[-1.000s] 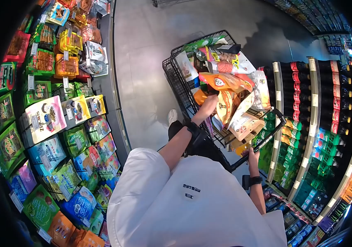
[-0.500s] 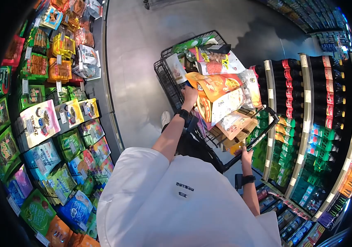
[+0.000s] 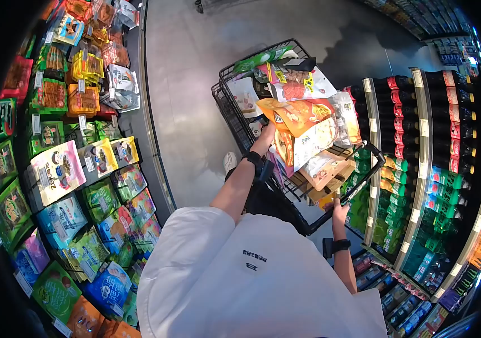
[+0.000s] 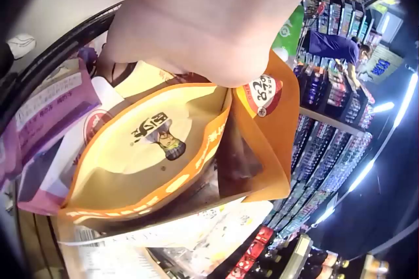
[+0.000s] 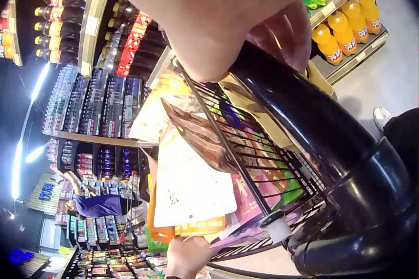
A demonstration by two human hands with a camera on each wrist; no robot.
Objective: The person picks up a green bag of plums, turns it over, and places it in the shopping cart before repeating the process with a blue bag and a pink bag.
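Note:
My left hand [image 3: 264,139] reaches into the loaded shopping cart [image 3: 235,124], at the near left side of the orange snack bag [image 3: 294,117]. In the left wrist view the hand [image 4: 196,24] is close over an orange-edged bag [image 4: 157,141]; its fingers are hidden, and I cannot tell what they hold. White, brown and clear bags lie beside it, with a purple package [image 4: 55,112] near the cart's rim. My right hand [image 5: 229,17] grips the black cart handle [image 5: 294,109], fingers curled round the bar.
Shelves of bottled drinks [image 3: 398,169] stand close on the right. Along the left runs a display of hanging snack bags [image 3: 60,169]. Grey floor [image 3: 189,67] lies between display and cart. Another person [image 4: 334,47] stands farther down the aisle.
My left hand has drawn out from behind the orange bag and moved to the cart's left side. The orange and white bags have shifted. My right hand stays on the handle.

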